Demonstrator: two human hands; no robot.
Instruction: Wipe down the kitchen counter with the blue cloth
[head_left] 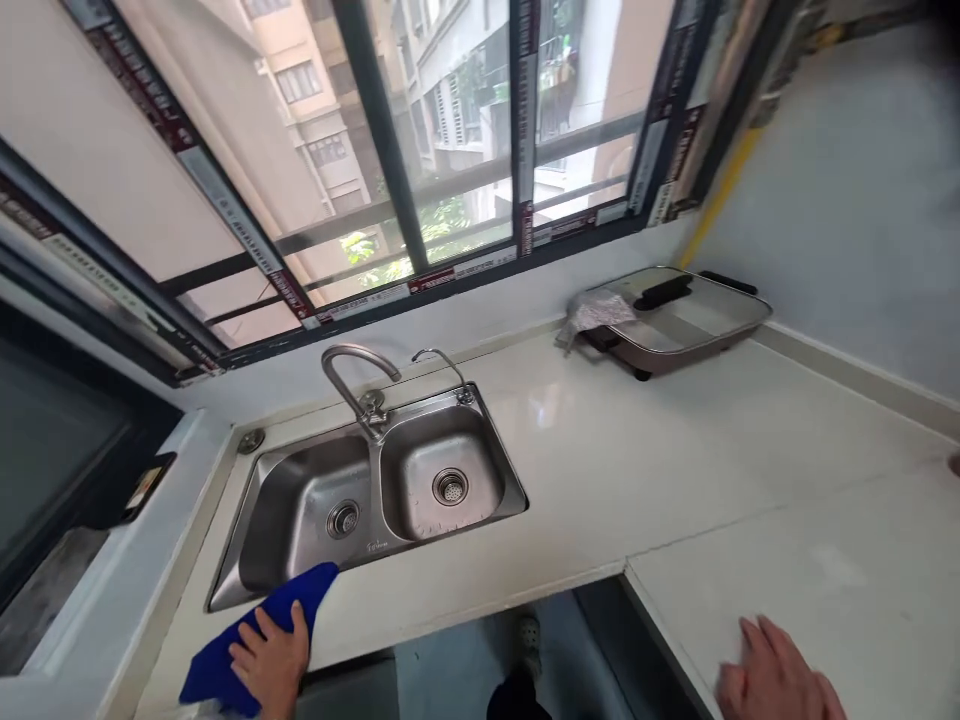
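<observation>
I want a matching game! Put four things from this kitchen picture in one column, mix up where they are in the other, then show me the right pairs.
Things
1. Blue cloth
2. Tall tap
3. Pan with a clear lid
4. Right hand

Places
A. At the back of the sink
B. Near the picture's bottom edge, on the right
C. Under the left hand
D. Far back on the counter, near the right wall

Right pairs
1-C, 2-A, 3-D, 4-B
</observation>
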